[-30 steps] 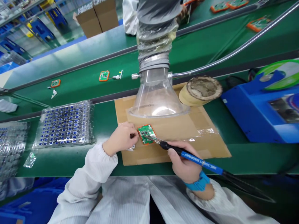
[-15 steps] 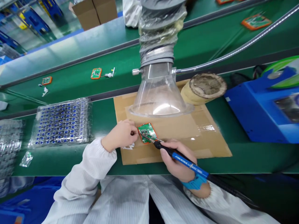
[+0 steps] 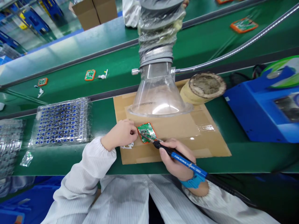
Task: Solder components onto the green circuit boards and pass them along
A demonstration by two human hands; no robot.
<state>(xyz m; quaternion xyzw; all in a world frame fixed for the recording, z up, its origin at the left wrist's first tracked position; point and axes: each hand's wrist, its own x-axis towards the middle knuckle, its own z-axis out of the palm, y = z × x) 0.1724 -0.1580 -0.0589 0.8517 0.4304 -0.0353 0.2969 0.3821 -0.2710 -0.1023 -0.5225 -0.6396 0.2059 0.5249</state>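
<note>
One circuit board (image 3: pixel 146 130) is lying on cardboard (image 3: pixel 187 124) by the near edge of the counter (image 3: pixel 247 158); I am grasping a soldering iron (image 3: pixel 198 170) over it with my right hand (image 3: pixel 176 161); my left hand (image 3: pixel 122 133) is pinching, on what I cannot tell.

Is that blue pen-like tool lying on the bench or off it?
Off: the right hand holds the blue tool, tip over the green board.
</note>
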